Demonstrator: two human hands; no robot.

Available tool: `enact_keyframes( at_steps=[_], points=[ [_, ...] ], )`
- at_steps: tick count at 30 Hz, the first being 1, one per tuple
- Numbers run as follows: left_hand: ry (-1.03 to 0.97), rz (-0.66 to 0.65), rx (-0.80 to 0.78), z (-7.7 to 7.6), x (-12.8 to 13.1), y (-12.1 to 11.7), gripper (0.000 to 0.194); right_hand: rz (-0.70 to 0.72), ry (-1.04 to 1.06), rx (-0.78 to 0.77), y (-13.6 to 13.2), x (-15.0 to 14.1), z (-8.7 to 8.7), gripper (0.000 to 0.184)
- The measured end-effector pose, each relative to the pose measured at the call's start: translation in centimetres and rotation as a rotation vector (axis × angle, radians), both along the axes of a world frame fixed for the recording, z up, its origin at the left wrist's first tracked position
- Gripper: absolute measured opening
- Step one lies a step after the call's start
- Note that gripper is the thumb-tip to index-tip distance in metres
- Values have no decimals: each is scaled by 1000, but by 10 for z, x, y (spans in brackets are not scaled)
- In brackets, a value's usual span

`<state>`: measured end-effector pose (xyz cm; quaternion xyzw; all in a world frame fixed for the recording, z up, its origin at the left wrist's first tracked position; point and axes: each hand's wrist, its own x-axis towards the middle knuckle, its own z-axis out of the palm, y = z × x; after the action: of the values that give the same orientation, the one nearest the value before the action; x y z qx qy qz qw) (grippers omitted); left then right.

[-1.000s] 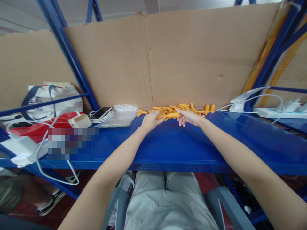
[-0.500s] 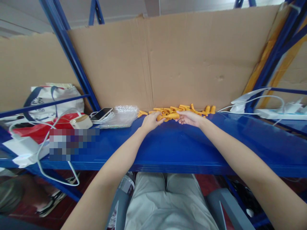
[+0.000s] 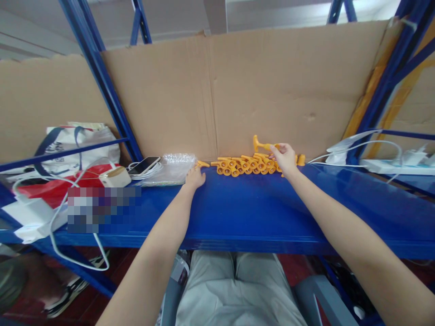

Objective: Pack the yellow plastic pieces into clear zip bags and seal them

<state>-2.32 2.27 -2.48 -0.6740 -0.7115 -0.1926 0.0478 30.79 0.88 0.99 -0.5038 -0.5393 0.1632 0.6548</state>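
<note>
In my right hand [image 3: 286,157] is a yellow T-shaped handle [image 3: 261,144], pinched by its round cup end and raised above the pile, with its crossbar pointing left. Below it lie several like yellow handles [image 3: 243,167], stacked in a row with their hollow round ends facing me. My left hand [image 3: 195,176] rests at the pile's left end, fingers apart, beside a loose yellow handle [image 3: 203,163] and the edge of a clear bubble-wrap bag [image 3: 173,170]. Its fingertips are partly hidden, and small items there are too fine to make out.
A cardboard sheet [image 3: 163,99] stands behind the blue shelf [image 3: 231,208]. Leftward are a phone [image 3: 145,165] with a coiled white cable, a white charger [image 3: 115,176], a red bag and a cloth bag [image 3: 81,145]. White cables and a power strip [image 3: 390,165] lie at right.
Both hands have parted from the middle of the pile. My left hand moved left toward the bubble-wrap bag, while my right moved right and up with a yellow handle. The pile is now uncovered.
</note>
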Motion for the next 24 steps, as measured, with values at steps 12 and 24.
enact_keyframes(
  at_steps=[12, 24],
  points=[
    [57, 53, -123, -5, -6, 11, 55, -333, -426, 43, -5, 17, -14, 37],
    [91, -57, -106, 2, -1, 9, 50, -335, -511, -27, -10, 16, -16, 32]
  ],
)
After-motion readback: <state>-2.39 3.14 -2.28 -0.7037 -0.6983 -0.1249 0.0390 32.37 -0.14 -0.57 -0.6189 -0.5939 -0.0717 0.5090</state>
